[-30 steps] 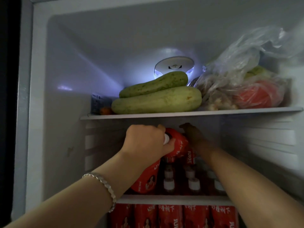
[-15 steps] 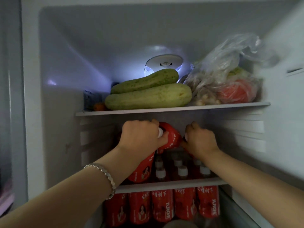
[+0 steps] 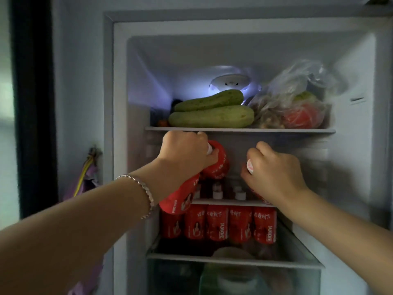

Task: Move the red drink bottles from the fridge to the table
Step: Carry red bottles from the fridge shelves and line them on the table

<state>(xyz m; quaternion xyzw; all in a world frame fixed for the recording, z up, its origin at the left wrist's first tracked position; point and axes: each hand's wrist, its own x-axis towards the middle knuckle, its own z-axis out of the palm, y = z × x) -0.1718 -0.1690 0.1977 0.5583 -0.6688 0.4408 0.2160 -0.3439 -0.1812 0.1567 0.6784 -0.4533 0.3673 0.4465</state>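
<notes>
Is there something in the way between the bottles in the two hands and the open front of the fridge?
Nothing visible blocks them. The left hand holds two red bottles by their necks, already tilted out over the middle shelf's front edge. The right hand grips another bottle's white cap, just under the upper shelf. The table is not in view.

A single head-worn wide-angle camera looked forward, roughly level, into the open fridge (image 3: 119, 145) from close in front of it; both forearms reached away from the lens into the middle compartment; the top shelf (image 3: 240, 130) sat near mid-frame; the fridge interior filled the centre and right; a dark vertical edge (image 3: 34, 103) bounded the left; no second view existed.
</notes>
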